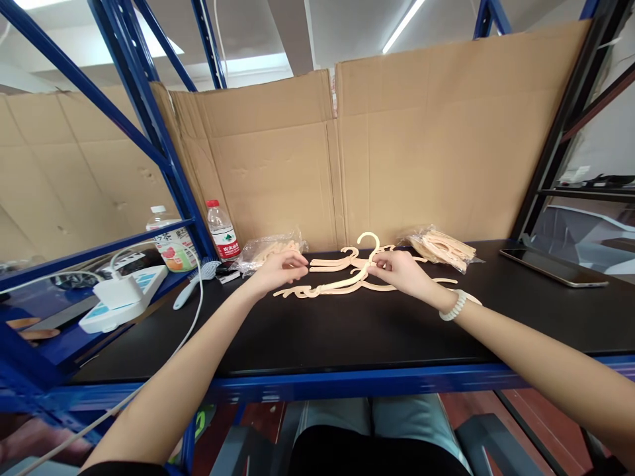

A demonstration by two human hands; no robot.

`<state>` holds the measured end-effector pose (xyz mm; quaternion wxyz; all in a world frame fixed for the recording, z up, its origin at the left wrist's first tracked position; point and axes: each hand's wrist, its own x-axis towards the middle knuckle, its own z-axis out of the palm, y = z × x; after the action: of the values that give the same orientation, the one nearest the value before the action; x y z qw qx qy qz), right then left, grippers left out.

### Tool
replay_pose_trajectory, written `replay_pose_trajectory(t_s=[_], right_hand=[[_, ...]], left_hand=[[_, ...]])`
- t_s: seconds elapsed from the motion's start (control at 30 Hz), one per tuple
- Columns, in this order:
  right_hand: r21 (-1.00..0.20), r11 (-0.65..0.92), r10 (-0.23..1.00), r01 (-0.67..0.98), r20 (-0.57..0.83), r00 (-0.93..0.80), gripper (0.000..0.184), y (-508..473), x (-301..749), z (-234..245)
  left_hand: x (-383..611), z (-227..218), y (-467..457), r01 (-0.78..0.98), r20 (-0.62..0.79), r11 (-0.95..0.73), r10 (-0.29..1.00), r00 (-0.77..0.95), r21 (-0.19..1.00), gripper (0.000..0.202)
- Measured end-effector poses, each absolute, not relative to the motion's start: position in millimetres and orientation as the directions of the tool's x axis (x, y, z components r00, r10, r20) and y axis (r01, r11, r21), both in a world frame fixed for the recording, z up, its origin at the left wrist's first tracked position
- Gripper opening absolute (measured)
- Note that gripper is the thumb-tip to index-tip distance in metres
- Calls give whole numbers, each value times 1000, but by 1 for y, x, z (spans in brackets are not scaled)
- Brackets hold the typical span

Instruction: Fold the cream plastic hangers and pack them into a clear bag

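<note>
Beyond the hands (399, 271), tall brown cardboard panels (446, 145) stand along the back of the black table (317, 340). Above, a pale ceiling (347, 30) carries a lit strip light (403, 26). Blue metal posts (184, 198) rise to the hands' left, dark shelving (558, 132) to their right; reddish flooring (550, 416) shows below the table's blue front edge (377, 383).

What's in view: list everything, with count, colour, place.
hangers: several, cream, table centre
bags of hangers: two, clear, table back
bottles: two, red-capped, white-capped, left
brush: one, pale blue, table left
power strip: one, white, left
cables: some, white, left
phone: one, dark, table right
table: one, black, centre
cardboard: several, brown, behind table
frame: one, blue, left
bin: one, grey, right
bracelet: one, white, right wrist
left hand: one, beside hangers
right hand: one, holding hanger
</note>
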<state>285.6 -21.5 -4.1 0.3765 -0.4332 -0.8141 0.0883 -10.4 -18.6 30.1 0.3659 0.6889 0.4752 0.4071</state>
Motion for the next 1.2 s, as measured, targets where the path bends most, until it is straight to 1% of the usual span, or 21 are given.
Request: replay_pose_trajectory(t_s=[0.07,0.13,0.2,0.33,0.43,0.57,0.7,0.77,0.83,0.9,0.93,0.97,1.03,1.1,1.2], right_hand=[[-461,606,779,648,508,-366,31,-21,281,-8],[-456,606,783,651,483,-391,31,-20,279,-12],[-454,604,789,655,458,-410,31,-18,277,-16],[-480,583,812,656,385,-439,25,-15,277,-21],[-512,556,831,655,331,-446,18,-13,276,-26],[-492,523,852,696,313,-419,13,-15,272,-29],[-463,529,848,711,314,-427,12,-17,275,-21],[-447,536,844,717,321,-430,15,-19,284,-10],[-434,541,840,721,313,-442,20,-21,296,2],[-425,532,847,732,265,-461,28,-23,310,14],[-421,527,849,738,226,-477,33,-24,316,19],[-414,530,845,740,185,-501,38,-25,320,22],[-393,557,819,732,115,-562,44,-25,326,23],[-363,581,795,729,62,-603,40,-24,327,20],[-311,546,818,778,-2,-575,28,-18,324,13]], left_hand=[[-8,24,-18,450,289,-418,899,328,789,21],[-5,17,-17,510,323,-514,849,418,690,16],[-3,12,-17,551,316,-571,811,492,609,14],[0,4,-17,593,266,-618,774,574,516,12],[4,2,-21,616,281,-658,748,601,434,7],[7,4,-27,685,313,-643,766,562,344,2],[9,2,-28,719,326,-648,756,568,252,5],[12,-1,-30,713,372,-668,730,573,213,9],[18,-6,-34,662,444,-712,684,578,235,13],[26,-12,-39,575,485,-755,649,586,316,21],[30,-15,-42,540,475,-761,648,595,361,27],[33,-17,-45,524,448,-756,654,609,393,36],[36,-23,-48,539,362,-734,675,642,413,53],[35,-28,-47,571,270,-717,687,675,400,62],[31,-35,-40,592,201,-711,688,697,380,64]])
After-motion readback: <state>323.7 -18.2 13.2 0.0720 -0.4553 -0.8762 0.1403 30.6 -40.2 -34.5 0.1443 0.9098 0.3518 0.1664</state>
